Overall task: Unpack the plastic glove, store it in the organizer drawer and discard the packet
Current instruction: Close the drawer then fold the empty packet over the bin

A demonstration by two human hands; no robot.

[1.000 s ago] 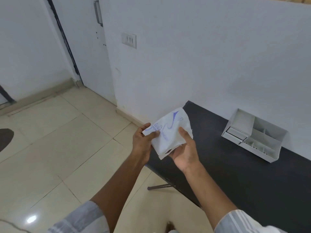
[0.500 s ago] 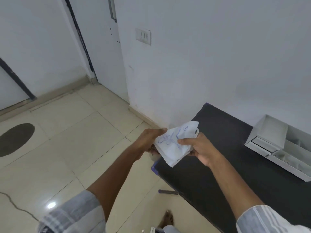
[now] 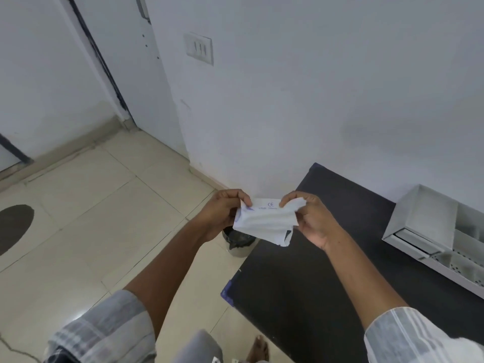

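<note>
A white paper packet (image 3: 264, 221) with blue print hangs in the air between my hands, creased and stretched sideways. My left hand (image 3: 222, 213) pinches its top left corner. My right hand (image 3: 313, 218) pinches its top right corner. The packet is held just left of the black table's (image 3: 327, 271) near corner. A white organizer (image 3: 429, 226) with a closed drawer and open compartments stands on the table at the right, against the wall. No glove is visible outside the packet.
A small bin with a black liner (image 3: 239, 241) stands on the tiled floor below the packet, partly hidden by it. A white wall with a switch plate (image 3: 199, 48) rises behind. A dark round patch (image 3: 14, 226) lies on the floor at the left.
Both hands have shifted to the packet's top corners and pulled it out wide and flat. The view has swung left, so the organizer sits nearer the right edge and the bin shows.
</note>
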